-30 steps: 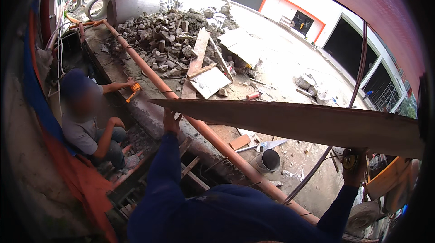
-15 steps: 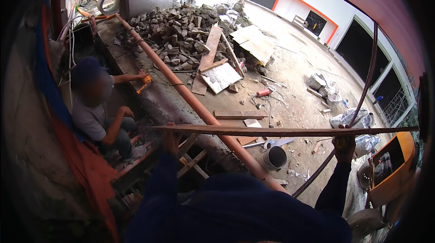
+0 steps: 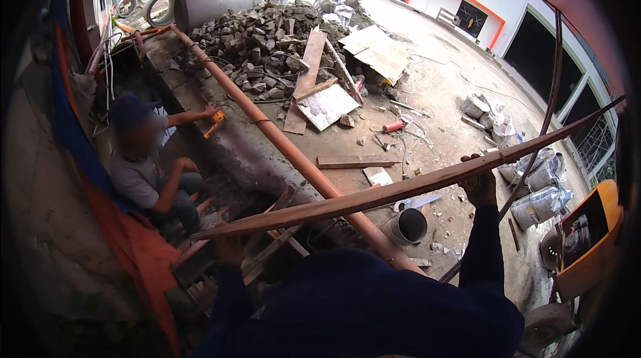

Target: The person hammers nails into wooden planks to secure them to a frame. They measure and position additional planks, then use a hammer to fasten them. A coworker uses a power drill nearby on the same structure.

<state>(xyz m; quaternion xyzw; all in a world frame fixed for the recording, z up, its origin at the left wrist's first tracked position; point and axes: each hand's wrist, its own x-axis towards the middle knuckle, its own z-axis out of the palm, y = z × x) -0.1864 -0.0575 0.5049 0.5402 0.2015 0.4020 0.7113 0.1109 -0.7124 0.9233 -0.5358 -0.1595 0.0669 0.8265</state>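
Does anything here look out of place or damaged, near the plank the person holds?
The plank sits tilted between the left hand and the right hand, its right end higher. Beyond the orange pipe, loose boards lean on a rubble pile, and scraps litter the ground. Nothing looks freshly broken.

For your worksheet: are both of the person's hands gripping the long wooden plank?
Yes: the left hand grips the long wooden plank near its lower end, and the right hand grips it farther along.
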